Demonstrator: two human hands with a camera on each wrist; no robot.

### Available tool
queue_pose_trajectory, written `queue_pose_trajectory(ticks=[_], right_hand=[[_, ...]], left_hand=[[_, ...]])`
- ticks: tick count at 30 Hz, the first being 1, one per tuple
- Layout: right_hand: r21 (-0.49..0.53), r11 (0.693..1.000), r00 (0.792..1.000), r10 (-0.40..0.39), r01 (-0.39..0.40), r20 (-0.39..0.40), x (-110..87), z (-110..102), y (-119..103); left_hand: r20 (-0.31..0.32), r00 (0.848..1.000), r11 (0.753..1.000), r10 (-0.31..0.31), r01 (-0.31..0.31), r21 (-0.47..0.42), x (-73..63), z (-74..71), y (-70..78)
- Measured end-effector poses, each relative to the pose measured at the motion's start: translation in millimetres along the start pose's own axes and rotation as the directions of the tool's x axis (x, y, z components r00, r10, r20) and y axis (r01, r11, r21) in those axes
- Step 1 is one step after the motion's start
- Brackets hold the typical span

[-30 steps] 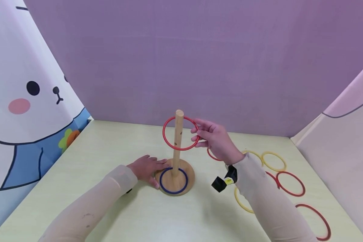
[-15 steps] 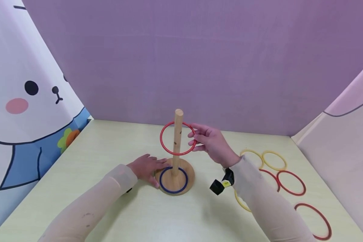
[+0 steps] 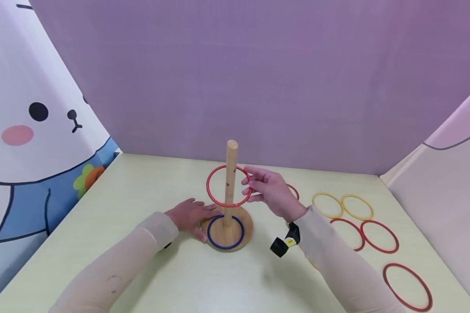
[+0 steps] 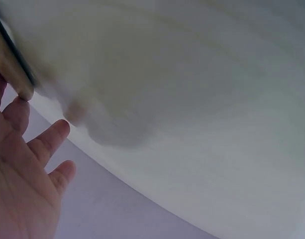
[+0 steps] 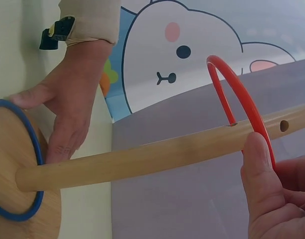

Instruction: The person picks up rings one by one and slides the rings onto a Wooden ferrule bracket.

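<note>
the right hand (image 3: pixel 271 192) and red ring (image 5: pixel 243 97) have come lower, the ring around the post (image 3: pixel 229 187). on the desk (image 3: pixel 219 278) i see the round base (image 3: pixel 248 227), the left hand (image 3: pixel 189 216) spread against its left side, the right pinching the ring's right edge. i'd level it and ease straight down to the blue ring (image 3: pixel 225 248).

The pale table (image 3: pixel 203 282) bears a wooden peg stand (image 3: pixel 228 214), red rings (image 3: pixel 387 252) and yellow rings (image 3: pixel 352 195).
</note>
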State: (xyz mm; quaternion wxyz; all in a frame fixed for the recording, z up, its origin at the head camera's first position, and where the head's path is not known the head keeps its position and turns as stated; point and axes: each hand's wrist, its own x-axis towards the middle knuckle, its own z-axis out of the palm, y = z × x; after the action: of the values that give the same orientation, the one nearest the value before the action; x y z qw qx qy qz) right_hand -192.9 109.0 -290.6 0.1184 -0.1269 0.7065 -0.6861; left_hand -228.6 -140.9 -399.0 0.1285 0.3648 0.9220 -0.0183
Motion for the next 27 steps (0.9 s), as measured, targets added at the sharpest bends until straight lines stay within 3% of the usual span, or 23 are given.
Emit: queue_pose_trajectory(ticks=[13, 27], right_hand=[[-0.03, 0.998, 0.998, 0.049, -0.05, -0.028, -2.7, -1.7, 18.3], [0.02, 0.997, 0.997, 0.074, -0.073, -0.03, -1.9, 0.2, 40.9]], left_hand=[[-0.009, 1.0, 1.0, 0.013, -0.013, 0.015, -4.8, -0.3, -0.6], [-0.058, 0.997, 0.999, 0.044, -0.042, 0.029, -4.1, 6.4, -0.1]])
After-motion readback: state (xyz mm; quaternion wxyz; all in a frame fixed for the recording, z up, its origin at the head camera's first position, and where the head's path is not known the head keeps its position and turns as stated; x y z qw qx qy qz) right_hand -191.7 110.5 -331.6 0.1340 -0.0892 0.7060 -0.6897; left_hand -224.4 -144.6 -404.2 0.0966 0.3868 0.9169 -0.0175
